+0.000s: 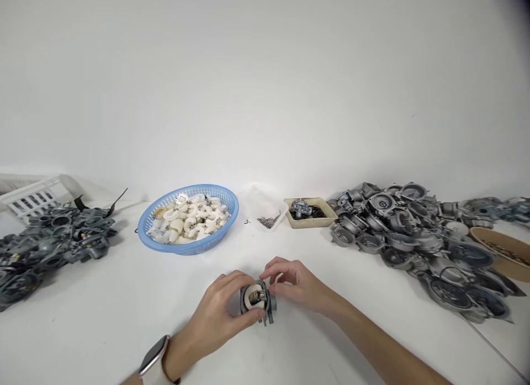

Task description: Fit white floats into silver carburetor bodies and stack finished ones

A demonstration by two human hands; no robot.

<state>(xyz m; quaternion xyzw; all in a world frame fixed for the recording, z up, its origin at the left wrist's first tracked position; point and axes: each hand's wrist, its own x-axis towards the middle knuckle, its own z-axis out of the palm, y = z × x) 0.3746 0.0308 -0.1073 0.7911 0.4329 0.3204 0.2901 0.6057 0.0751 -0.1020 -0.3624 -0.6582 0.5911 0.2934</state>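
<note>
On the white table in front of me sits a grey metal carburetor body [268, 303], its bowl side facing up. A white ring-shaped float [249, 300] lies inside it, around small brass parts. My left hand [226, 307] grips the carburetor from the left, thumb at the front and fingers behind. My right hand [296, 285] is at the upper right edge of the carburetor, thumb and index finger bent together against it. Whether a small part is between those fingertips cannot be made out.
A blue basket [143, 230] holds white floats. Beside it are a white tray [253, 200] with thin metal pins and a cream tray [308, 223] with a carburetor and black parts. Carburetor bodies [53, 241] pile up left; float bowls [401, 241] and a brown container [488, 236] lie right.
</note>
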